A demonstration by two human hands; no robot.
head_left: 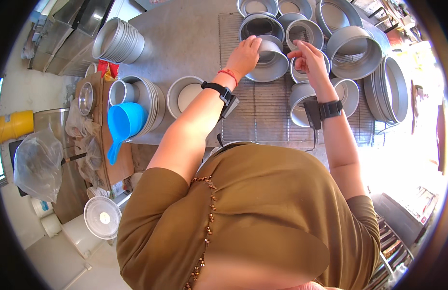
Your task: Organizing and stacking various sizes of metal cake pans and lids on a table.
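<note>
My left hand (pixel 244 54) is closed at the left rim of a round grey metal cake pan (pixel 268 73), which is tilted with its opening upward and away. My right hand (pixel 307 59) hovers over another round pan (pixel 297 76), its fingers apart and holding nothing. Around both hands, several similar pans of different sizes stand on a wire rack (pixel 272 108), some tipped against each other. Just beyond my left hand leans a darker-looking pan (pixel 247 23). Nearest my right wrist is a small tilted pan (pixel 348 94); the strap device on that wrist partly covers another pan (pixel 297 104).
On the grey table (pixel 185 41), nested pans (pixel 132 43) stand at the far left. A blue dipper (pixel 127 118) rests against a second nested stack (pixel 154 104), beside a single pan (pixel 173 96). Large stacked pans (pixel 378 94) lie sideways at the rack's right edge.
</note>
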